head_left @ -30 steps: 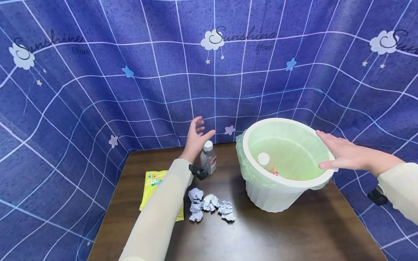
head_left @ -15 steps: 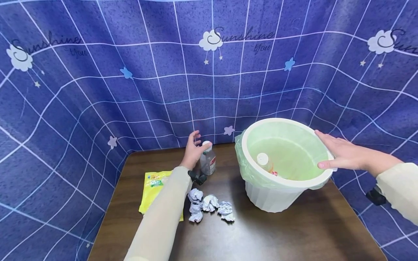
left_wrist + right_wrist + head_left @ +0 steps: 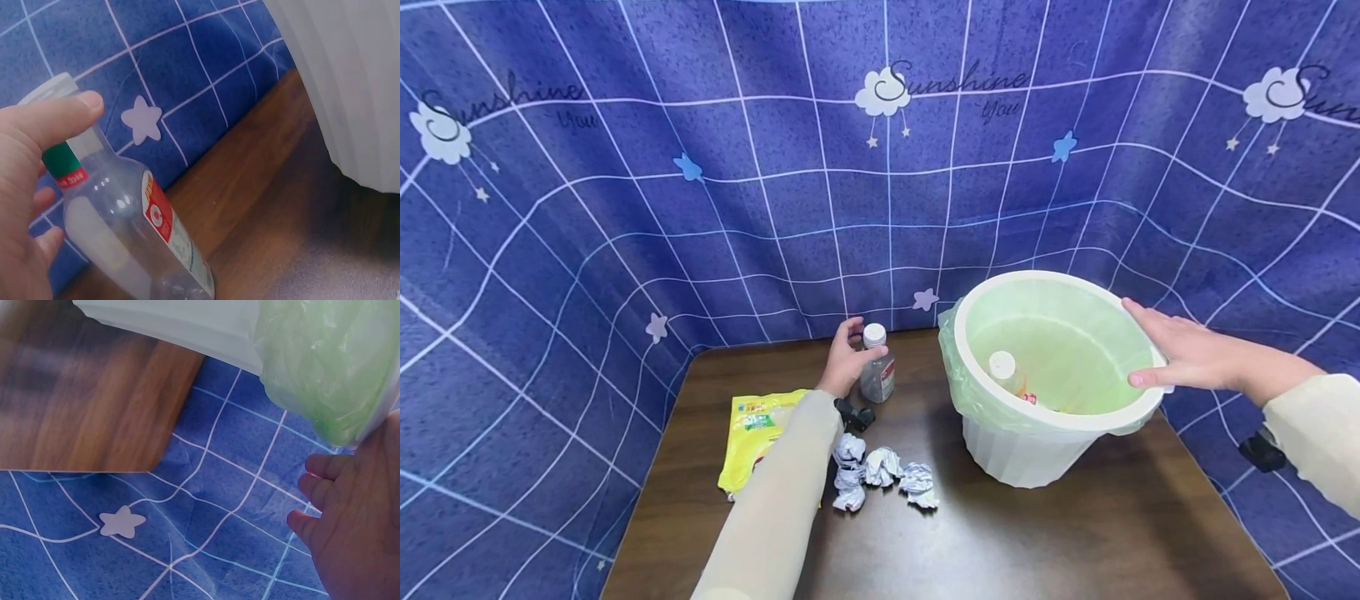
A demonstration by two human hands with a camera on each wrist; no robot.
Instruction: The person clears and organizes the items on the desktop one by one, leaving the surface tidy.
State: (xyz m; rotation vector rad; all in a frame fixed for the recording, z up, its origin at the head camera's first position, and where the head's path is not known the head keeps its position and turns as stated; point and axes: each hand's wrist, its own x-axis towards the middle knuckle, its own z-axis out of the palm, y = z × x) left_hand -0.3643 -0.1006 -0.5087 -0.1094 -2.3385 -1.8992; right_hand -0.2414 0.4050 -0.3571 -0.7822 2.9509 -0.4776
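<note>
In the head view, my left hand (image 3: pixel 847 360) is at the neck of a small clear plastic bottle (image 3: pixel 878 379) with a white cap, standing upright on the table. The thumb lies across the front of its neck, and the other fingers are spread loosely behind. Close up in the left wrist view, the bottle (image 3: pixel 134 219) shows a green-and-red neck band and a red-and-white label. My right hand (image 3: pixel 1195 346) rests with straight fingers at the right rim of a white trash bin (image 3: pixel 1026 450), its thumb over the inner side. A green bag (image 3: pixel 325 369) lines the bin.
Several crumpled paper balls (image 3: pixel 883 467) lie before the bottle. A yellow packet (image 3: pixel 748 442) lies on the left, partly hidden by the left sleeve. Inside the bin is a white-capped bottle (image 3: pixel 1006 371). A blue curtain (image 3: pixel 775 208) hangs behind the brown table (image 3: pixel 1000 542).
My left hand has come down from above the bottle to its neck, with the thumb now lower than the cap. The right hand has stayed at the bin's rim.
</note>
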